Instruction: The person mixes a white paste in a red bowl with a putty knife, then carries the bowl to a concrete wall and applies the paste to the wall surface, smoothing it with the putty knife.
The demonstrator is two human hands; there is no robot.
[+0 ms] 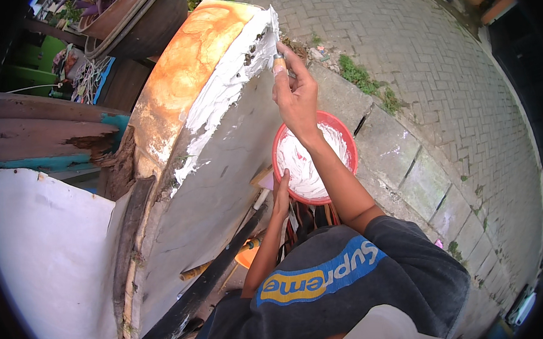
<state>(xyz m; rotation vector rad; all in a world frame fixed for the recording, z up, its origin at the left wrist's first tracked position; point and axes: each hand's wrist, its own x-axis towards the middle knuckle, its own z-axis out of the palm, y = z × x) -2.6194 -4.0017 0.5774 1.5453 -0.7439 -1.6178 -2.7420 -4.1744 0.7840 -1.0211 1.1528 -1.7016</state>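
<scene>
My right hand [298,99] grips a putty knife by its wooden handle [279,62], which has a metal collar. Its blade end meets the white paste at the far end of the wall's edge and cannot be made out clearly. A thick, rough band of white paste [220,98] runs along the edge of the grey wall [221,163], with dark gaps near the far end. Under my right forearm, my left hand [281,197] holds a red plastic bowl [352,141] by its near left rim. Smeared white paste [306,170] covers the inside of the bowl.
The wall top [184,60] is stained orange. Plant pots [132,26] stand beyond it, at the far left. Wooden boards [45,124] and a white sheet [46,245] lie left. A dark beam [198,292] leans below. Concrete slabs [401,152] border the paved lane [426,60].
</scene>
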